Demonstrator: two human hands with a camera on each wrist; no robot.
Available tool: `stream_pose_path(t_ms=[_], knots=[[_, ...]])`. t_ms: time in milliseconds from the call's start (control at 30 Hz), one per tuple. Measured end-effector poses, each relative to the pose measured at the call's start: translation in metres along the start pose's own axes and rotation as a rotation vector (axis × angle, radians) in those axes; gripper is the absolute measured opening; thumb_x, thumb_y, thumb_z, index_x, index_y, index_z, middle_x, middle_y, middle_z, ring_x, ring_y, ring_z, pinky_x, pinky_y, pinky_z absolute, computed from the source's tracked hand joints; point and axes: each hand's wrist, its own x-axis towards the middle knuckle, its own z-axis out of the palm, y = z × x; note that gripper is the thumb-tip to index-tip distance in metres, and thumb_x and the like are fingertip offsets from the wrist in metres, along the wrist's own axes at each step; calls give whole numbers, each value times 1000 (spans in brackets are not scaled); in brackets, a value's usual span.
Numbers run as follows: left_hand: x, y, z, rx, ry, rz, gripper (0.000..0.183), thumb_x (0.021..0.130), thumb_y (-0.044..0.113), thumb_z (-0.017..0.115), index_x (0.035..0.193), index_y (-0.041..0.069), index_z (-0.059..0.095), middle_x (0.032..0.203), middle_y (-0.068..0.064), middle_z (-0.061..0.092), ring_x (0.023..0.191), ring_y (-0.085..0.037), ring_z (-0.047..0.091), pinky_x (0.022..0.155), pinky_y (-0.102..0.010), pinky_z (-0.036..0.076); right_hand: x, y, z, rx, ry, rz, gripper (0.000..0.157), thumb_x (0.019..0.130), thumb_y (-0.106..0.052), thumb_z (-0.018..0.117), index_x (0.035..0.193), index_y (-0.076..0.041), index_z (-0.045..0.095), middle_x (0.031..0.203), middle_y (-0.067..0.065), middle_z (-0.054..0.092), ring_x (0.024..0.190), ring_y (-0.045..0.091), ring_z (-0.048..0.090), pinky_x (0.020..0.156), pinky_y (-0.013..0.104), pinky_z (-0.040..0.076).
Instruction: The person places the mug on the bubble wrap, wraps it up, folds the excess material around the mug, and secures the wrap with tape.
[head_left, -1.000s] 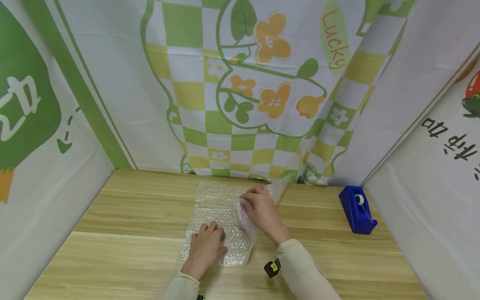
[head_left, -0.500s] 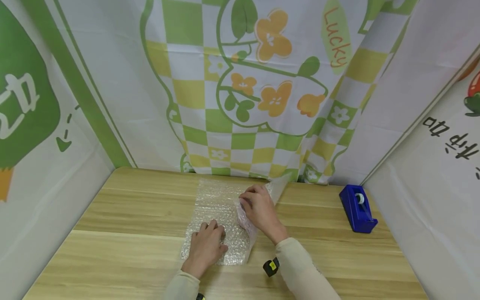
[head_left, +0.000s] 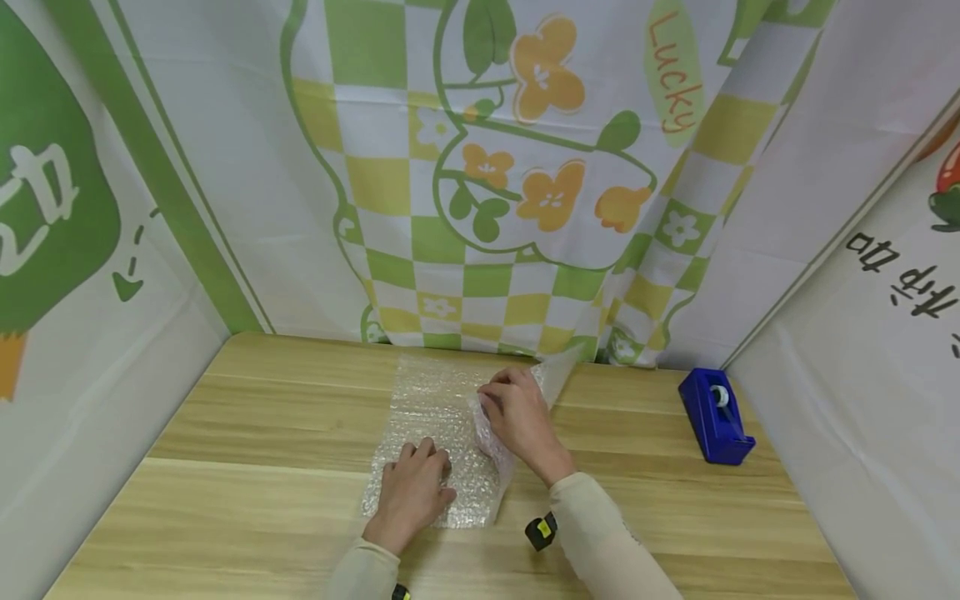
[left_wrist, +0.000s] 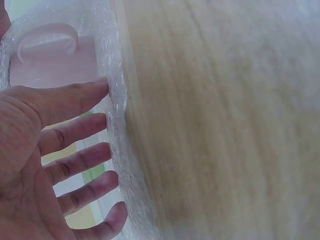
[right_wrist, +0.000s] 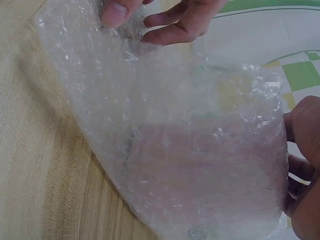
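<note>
A sheet of bubble wrap lies on the wooden table, its right part lifted and folded over a pink mug. The mug's handle shows in the left wrist view; in the right wrist view its body is blurred behind the wrap. My left hand rests on the near left part of the sheet, fingers spread, fingertips touching the wrap. With curled fingers and thumb my right hand grips the folded wrap at one end of the mug. Whether those fingertips also touch the mug is hidden.
A blue tape dispenser with a roll of clear tape stands at the back right of the table. Behind the table hangs a checked, flowered cloth. Printed white side walls enclose it left and right.
Both hands keep nearly the same places. Under my right hand, the edge of the folded wrap has shifted very slightly left.
</note>
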Motion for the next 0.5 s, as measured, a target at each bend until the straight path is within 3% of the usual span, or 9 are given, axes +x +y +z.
stream_pose_path(t_ms=[300,500], knots=[[1,0,0,4,-3,-4,29,76,25,88,94,12,69,98,-3,56,99,-31,54,77,-56,52,0,-1,1,19,59,55,9,89,-12,78,98,-10,79,103,7,66,101,26,57,83,41,52],[0,0,0,0,4,-1,28,75,24,88,92,13,68,99,-4,56,98,-31,54,76,-55,52,1,-1,1,15,123,25,13,83,-11,84,93,-11,75,100,7,62,96,27,54,80,41,51]])
